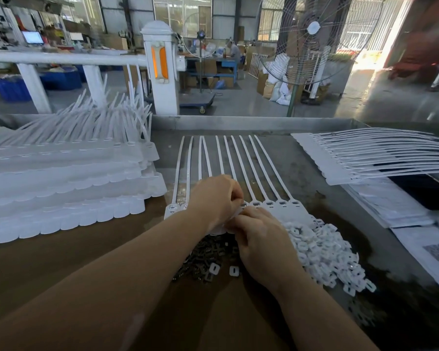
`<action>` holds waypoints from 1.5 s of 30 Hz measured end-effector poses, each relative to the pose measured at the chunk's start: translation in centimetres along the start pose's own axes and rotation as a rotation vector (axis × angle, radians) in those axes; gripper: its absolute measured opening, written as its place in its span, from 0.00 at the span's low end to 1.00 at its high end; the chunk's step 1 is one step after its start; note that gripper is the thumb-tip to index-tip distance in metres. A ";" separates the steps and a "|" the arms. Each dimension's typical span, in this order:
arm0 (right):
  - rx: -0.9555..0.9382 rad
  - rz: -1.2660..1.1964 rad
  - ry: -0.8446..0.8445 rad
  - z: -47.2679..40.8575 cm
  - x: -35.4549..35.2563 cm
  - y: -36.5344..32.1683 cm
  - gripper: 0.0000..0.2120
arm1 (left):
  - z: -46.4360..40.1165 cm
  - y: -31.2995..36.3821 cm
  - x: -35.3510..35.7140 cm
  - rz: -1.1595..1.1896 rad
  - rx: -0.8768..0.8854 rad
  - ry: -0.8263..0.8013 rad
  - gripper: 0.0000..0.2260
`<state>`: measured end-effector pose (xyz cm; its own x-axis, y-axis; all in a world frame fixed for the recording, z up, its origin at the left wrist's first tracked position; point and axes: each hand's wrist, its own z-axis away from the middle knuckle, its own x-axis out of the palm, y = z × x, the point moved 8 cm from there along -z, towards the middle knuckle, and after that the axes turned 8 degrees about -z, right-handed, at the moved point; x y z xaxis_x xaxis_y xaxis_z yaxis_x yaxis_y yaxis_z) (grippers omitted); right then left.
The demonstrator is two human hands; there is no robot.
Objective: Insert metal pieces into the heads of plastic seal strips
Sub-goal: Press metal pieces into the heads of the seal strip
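A joined row of white plastic seal strips (241, 171) lies in front of me, tails pointing away, heads (281, 205) toward me. My left hand (214, 201) curls over the middle heads and pinches the row's edge. My right hand (259, 236) meets it from the right, fingers curled at the same spot; what it pinches is hidden. A dark pile of small metal pieces (205, 257) lies under both hands. A heap of white plastic caps (325, 252) spreads to the right of it.
Tall stacks of seal strip rows (69, 183) fill the left side. Another sheet of strips (370, 155) lies at the right on papers (390, 206). A metal rim (238, 122) bounds the table's far edge. A standing fan (312, 36) is beyond.
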<state>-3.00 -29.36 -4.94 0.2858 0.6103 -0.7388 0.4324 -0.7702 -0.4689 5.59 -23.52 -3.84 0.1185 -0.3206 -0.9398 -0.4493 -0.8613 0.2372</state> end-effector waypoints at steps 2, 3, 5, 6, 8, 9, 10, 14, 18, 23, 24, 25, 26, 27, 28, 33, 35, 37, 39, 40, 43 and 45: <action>0.008 0.007 -0.006 0.0 0.1 0.1 0.09 | -0.1 0.2 0.1 -0.016 0.018 -0.020 0.07; 0.012 0.010 -0.010 0.0 0.1 0.2 0.09 | -0.1 0.4 0.2 -0.022 0.028 -0.026 0.07; 0.018 0.011 -0.013 0.0 0.1 0.2 0.09 | -0.2 0.7 0.3 -0.026 0.046 -0.033 0.08; 0.021 0.011 -0.014 0.0 0.1 0.2 0.09 | -0.2 0.8 0.3 -0.025 0.056 -0.040 0.08; 0.028 0.013 -0.017 0.1 0.1 0.3 0.09 | -0.2 0.9 0.4 -0.015 0.068 -0.051 0.08; 0.032 0.014 -0.019 0.1 0.2 0.3 0.09 | -0.2 0.9 0.4 -0.012 0.073 -0.053 0.08; 0.036 0.016 -0.020 0.1 0.2 0.3 0.09 | -0.2 0.9 0.4 -0.015 0.079 -0.055 0.08; 0.039 0.016 -0.024 0.1 0.2 0.3 0.09 | -0.1 0.9 0.6 -0.043 0.094 -0.074 0.08; 0.036 0.018 -0.019 0.1 0.2 0.3 0.09 | -0.2 1.2 0.7 -0.084 0.115 -0.102 0.09; 0.030 0.010 -0.006 0.1 0.1 0.2 0.08 | -0.1 1.2 1.0 -0.113 0.158 -0.148 0.11; 0.026 0.007 -0.003 0.1 0.1 0.1 0.08 | 0.0 1.1 1.0 -0.110 0.169 -0.157 0.12; 0.024 0.007 -0.004 0.1 0.1 0.1 0.08 | 0.1 1.1 1.1 -0.108 0.180 -0.166 0.12; 0.024 0.009 -0.007 0.1 0.1 0.1 0.08 | 0.1 1.0 1.2 -0.111 0.193 -0.176 0.12; 0.025 0.012 -0.011 0.1 0.2 0.1 0.09 | 0.2 1.0 1.2 -0.120 0.208 -0.188 0.13; 0.025 0.013 -0.012 0.2 0.2 0.2 0.09 | 0.3 1.0 1.3 -0.134 0.222 -0.199 0.13; 0.015 0.015 0.002 0.2 0.1 0.0 0.08 | 0.8 0.7 1.4 -0.141 0.245 -0.249 0.13; 0.003 0.006 0.023 0.2 -0.2 -0.1 0.08 | 1.0 0.4 1.0 -0.060 0.219 -0.239 0.13; -0.014 -0.004 0.049 0.2 -0.5 -0.3 0.08 | 1.4 -0.2 0.1 0.050 0.165 -0.199 0.12; -0.028 -0.006 0.061 0.2 -0.7 -0.5 0.07 | 1.9 -0.8 -0.8 0.121 0.114 -0.130 0.12; -0.029 -0.006 0.059 0.2 -0.8 -0.5 0.07 | 2.2 -1.2 -1.3 0.149 0.088 -0.096 0.11; -0.018 -0.006 0.045 0.1 -0.7 -0.5 0.08 | 3.2 -2.5 -2.3 0.229 0.020 -0.029 0.08; -0.018 -0.007 0.043 0.1 -0.7 -0.5 0.09 | 3.7 -3.3 -2.5 0.246 -0.016 -0.003 0.06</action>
<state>-3.52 -29.44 -4.19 0.3196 0.6231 -0.7139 0.4498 -0.7629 -0.4644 3.53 -18.39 -3.14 0.0051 -0.5203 -0.8540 -0.4506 -0.7636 0.4625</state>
